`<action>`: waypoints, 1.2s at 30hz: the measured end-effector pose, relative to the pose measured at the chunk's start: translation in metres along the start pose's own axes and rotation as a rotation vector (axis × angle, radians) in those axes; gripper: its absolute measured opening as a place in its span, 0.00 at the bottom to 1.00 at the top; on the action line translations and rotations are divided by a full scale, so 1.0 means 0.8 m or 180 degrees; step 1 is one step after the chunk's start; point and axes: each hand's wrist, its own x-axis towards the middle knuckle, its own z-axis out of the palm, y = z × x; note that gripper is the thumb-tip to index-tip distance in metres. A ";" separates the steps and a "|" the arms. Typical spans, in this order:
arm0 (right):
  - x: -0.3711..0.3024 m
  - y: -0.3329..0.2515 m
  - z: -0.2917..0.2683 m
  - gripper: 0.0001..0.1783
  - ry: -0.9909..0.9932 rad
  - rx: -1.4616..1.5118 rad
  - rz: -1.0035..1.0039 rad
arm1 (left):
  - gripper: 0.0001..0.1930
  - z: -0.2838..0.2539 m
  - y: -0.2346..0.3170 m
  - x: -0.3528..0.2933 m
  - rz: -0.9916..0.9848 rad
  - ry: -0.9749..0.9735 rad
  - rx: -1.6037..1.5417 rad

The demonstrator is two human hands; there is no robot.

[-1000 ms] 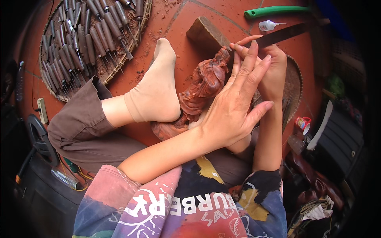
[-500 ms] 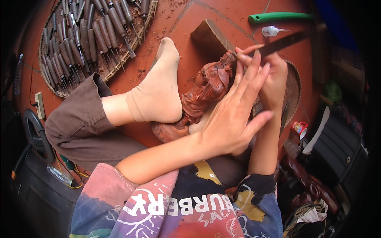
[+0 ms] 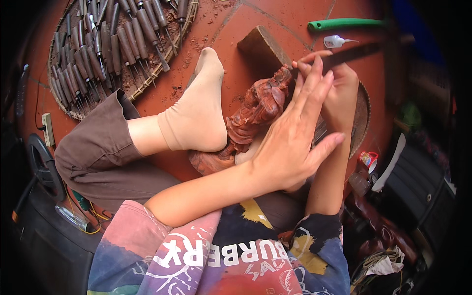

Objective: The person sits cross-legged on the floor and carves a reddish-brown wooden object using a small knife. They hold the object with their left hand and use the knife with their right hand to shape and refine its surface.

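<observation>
A reddish-brown wood carving (image 3: pixel 258 103) of a draped figure leans between my feet, its base by the heel of my sock-covered left foot (image 3: pixel 199 108). My right hand (image 3: pixel 341 93) is closed around a dark-handled carving tool (image 3: pixel 356 52), whose long handle sticks out to the upper right. Its working end lies near the top of the figure and is hidden by fingers. Across it reaches my left hand (image 3: pixel 290 135), fingers stretched out and thumb spread, fingertips close to the tool and my right fingers. Whether they press on the tool cannot be made out.
A wooden block (image 3: pixel 264 49) rests behind the figure's top. At the far left, a round woven tray (image 3: pixel 162 66) holds many dark-handled chisels. A second tray (image 3: pixel 364 113) is partly behind my right arm. A green handle (image 3: pixel 346 23) and small white bottle (image 3: pixel 334 41) lie far right.
The tool's handle lies at a slightly flatter angle, and my right hand has shifted a little to the right. My left hand stays nearly in place with its fingers outstretched.
</observation>
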 end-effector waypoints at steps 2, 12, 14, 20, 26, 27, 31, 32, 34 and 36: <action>0.001 0.000 -0.004 0.02 -0.0087 0.0087 0.0131 | 0.43 0.002 -0.005 0.001 0.0078 -0.0001 -0.0094; -0.012 0.000 0.001 0.04 -0.0022 0.1238 0.0524 | 0.44 0.014 -0.009 -0.002 0.0139 0.0041 -0.0021; -0.015 0.004 -0.001 0.04 -0.0019 0.1160 0.0321 | 0.43 0.012 -0.002 0.003 0.0064 0.0002 0.0141; -0.036 -0.001 -0.014 0.11 0.0315 0.1345 0.0344 | 0.35 -0.014 0.010 -0.039 0.0062 -0.0215 0.0519; -0.040 -0.007 -0.030 0.04 0.0250 0.0887 0.0236 | 0.26 -0.044 0.013 -0.047 0.0459 -0.0223 0.1485; -0.035 -0.003 -0.034 0.04 0.0064 0.0713 0.0112 | 0.26 -0.041 0.015 -0.051 0.0529 -0.0262 0.1332; -0.011 0.011 -0.032 0.11 -0.0731 0.0139 -0.0310 | 0.37 -0.007 0.019 -0.046 0.0357 -0.0398 0.0606; -0.006 0.006 -0.036 0.12 -0.0951 -0.0007 -0.0323 | 0.42 -0.001 0.010 -0.043 0.0381 -0.0459 0.0583; 0.003 0.010 -0.037 0.15 -0.1176 -0.0441 -0.0725 | 0.43 0.013 0.001 -0.038 0.0402 -0.0296 0.0462; 0.013 0.012 -0.040 0.16 -0.1312 -0.0410 -0.0713 | 0.45 0.022 -0.006 -0.032 0.0417 -0.0247 0.0511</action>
